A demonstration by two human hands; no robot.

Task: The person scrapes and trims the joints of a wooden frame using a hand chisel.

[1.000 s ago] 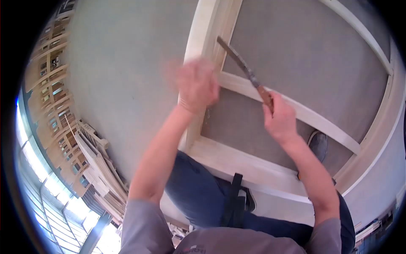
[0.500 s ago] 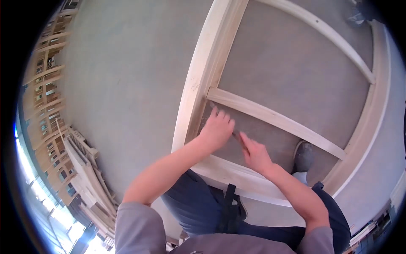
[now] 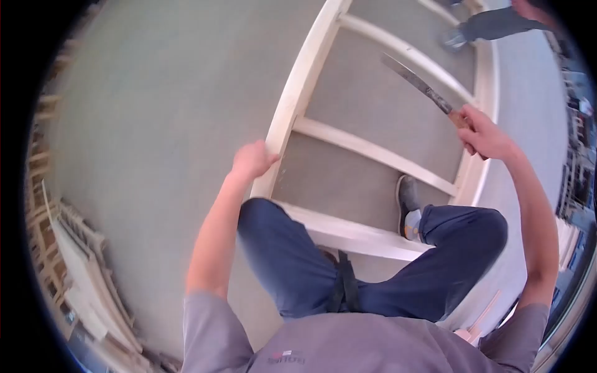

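Our right hand [image 3: 490, 135] has its fingers closed round the handle of the bladed tool [image 3: 423, 86], upper right; our left hand [image 3: 252, 160] curls at the wooden frame [image 3: 293, 102], grip unclear. We should keep blade and left fingers apart.

Your long tool [image 3: 415, 81] has a thin, flat, dark grey blade with lighter spots and a brown wood handle [image 3: 459, 120]. Your right hand [image 3: 485, 137] holds it by the handle, near the right side of the frame. The blade slants forward and to the left, over a gap in the frame. Your big frame [image 3: 288, 118] is made of pale, plain wood. It lies flat on the grey floor [image 3: 168, 124], with bars [image 3: 373, 149] going across between its long sides. Your left hand [image 3: 252, 158] is at its left side.
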